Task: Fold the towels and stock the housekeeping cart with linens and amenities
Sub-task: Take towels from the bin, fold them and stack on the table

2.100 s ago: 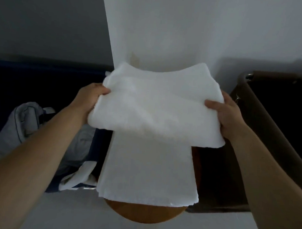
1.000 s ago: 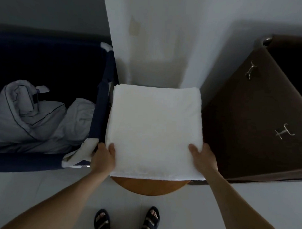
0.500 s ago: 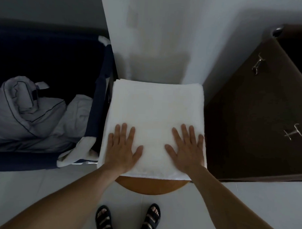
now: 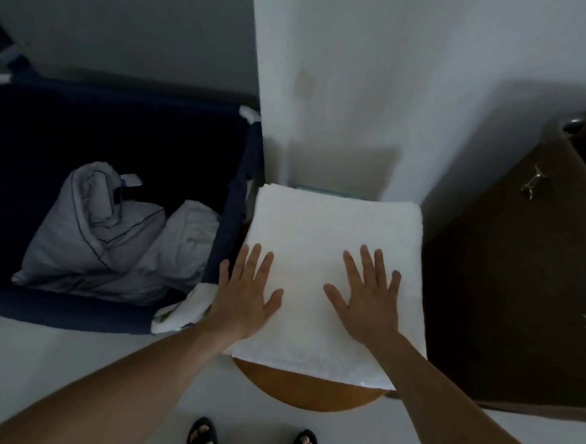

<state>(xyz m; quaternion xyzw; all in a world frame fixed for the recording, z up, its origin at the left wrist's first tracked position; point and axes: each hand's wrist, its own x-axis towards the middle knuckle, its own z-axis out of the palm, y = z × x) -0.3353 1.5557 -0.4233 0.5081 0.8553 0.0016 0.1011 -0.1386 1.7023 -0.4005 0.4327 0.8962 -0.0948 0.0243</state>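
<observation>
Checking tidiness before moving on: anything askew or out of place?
The folded towel lies square under the left hand and right hand. Only a white cloth draped over the navy bin at its near corner looks stray.

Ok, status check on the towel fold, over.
Both open: left hand and right hand flat on folded white towel. Towel lies on round wooden stool. Blue linen bin beside it at left, nothing blocking.

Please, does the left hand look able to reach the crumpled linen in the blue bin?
Probably yes: the left hand lies flat on the towel beside the open-topped bin, and nothing covers the linen.
</observation>
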